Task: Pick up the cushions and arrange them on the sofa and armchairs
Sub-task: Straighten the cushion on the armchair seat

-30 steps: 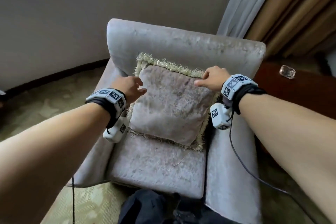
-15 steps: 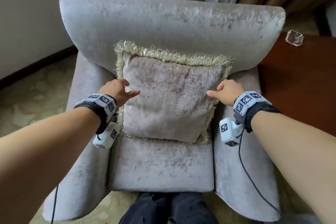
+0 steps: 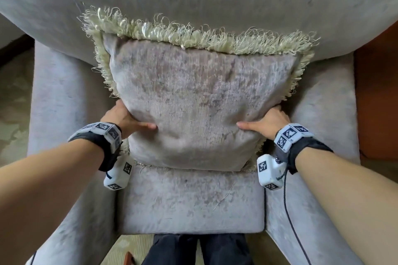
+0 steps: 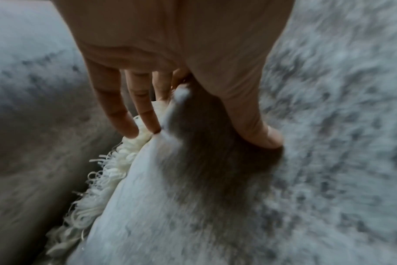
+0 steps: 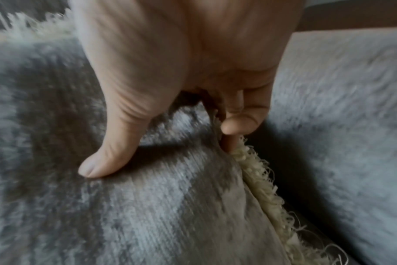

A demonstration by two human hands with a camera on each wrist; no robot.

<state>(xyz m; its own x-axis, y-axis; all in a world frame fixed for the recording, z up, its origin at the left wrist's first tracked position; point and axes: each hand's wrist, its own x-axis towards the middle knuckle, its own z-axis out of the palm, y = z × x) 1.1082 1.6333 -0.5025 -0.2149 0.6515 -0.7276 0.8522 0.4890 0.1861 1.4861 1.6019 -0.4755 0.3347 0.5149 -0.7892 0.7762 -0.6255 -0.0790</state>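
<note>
A grey velvet cushion with a cream fringe leans upright against the backrest of a grey armchair. My left hand grips its lower left edge, thumb pressed into the front face and fingers behind the fringe. In the left wrist view, my left hand pinches the cushion edge. My right hand grips the lower right edge the same way. In the right wrist view, my right hand has its thumb on the cushion and its fingers tucked behind the fringe.
The armchair's seat pad shows in front of the cushion, with padded arms on both sides. A brown wooden side table stands to the right. My dark trouser legs stand against the seat's front edge. Patterned carpet lies left.
The view has closed in on the armchair. Both hands slid down to the cushion's lower corners and took hold of its edges. The cushion now stands straighter against the backrest.
</note>
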